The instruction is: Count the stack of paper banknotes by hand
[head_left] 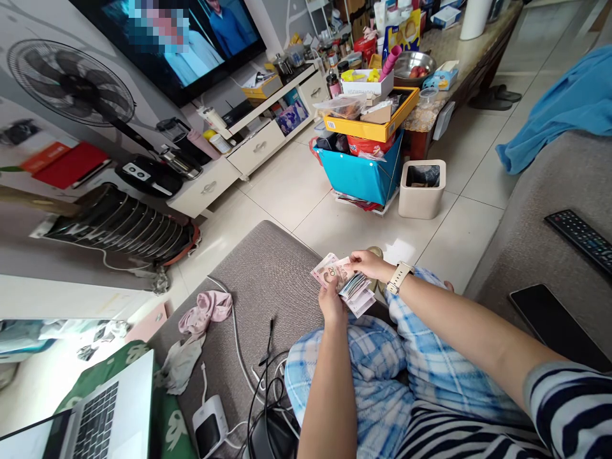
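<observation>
A grey sofa (268, 274) fills the near centre and right; legs in blue plaid trousers (382, 376) are stretched over it. A TV (191, 38) is mounted far left above a white cabinet (248, 150), with a black fan (71, 83) to its left. A blue bin (361, 175) topped by a yellow tray (377, 127) is set on the floor, far centre, just left of a beige wastebasket (421, 194). A laptop (105, 417) is seen near left, a remote (581, 236) and a dark phone (554, 322) on the sofa at right.

A stack of banknotes (340, 280) is held above the knees, centre of view, fanned slightly. The left hand (332, 305) is closed around the stack's lower edge from beneath. The right hand (369, 264), a watch (398, 278) on its wrist, is pinching the upper notes at their top right edge, thumb against fingers. Pink cloth (208, 312) and white cables (239, 357) are left on the sofa, near left of the hands.
</observation>
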`<state>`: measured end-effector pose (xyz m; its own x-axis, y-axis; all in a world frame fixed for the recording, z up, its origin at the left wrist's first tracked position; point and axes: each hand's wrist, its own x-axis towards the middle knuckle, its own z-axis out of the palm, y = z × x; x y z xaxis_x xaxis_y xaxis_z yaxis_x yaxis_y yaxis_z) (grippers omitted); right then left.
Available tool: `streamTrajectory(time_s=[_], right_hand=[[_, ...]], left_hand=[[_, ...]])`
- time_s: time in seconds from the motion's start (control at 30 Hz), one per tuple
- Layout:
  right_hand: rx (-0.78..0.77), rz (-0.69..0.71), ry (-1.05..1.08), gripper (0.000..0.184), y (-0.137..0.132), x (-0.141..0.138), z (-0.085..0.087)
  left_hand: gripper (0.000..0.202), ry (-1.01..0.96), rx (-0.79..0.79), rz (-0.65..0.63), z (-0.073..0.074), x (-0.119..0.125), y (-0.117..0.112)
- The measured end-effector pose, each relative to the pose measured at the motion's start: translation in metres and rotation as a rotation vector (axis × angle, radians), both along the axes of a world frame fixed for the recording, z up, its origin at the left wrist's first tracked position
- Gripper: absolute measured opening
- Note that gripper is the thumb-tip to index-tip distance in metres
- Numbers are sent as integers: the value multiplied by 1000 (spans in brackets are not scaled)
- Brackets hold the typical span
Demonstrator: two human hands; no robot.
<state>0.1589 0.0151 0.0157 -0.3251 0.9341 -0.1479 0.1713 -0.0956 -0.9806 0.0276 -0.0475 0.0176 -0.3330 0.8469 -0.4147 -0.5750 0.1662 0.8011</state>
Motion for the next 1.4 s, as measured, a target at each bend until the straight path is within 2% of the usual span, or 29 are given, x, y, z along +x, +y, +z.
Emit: streamTrajectory(time_s=[0.33, 0.63, 0.97, 1.17, 1.4], right_hand=[[-10, 20, -43, 29, -1, 2, 3], [-39, 22, 43, 33, -2, 2, 5], [-9, 61, 107, 35, -2, 1, 9], [-14, 50, 105, 35, -2, 1, 8], [-28, 41, 125, 35, -5, 2, 16]], left_hand=[[23, 10, -1, -11, -3, -1, 1], [29, -55, -2, -8, -10, -4, 3], [29, -24, -29, 28, -5, -3, 2], [27, -11, -25, 20, -2, -2, 2], [25, 8, 5, -1, 1, -1, 0]])
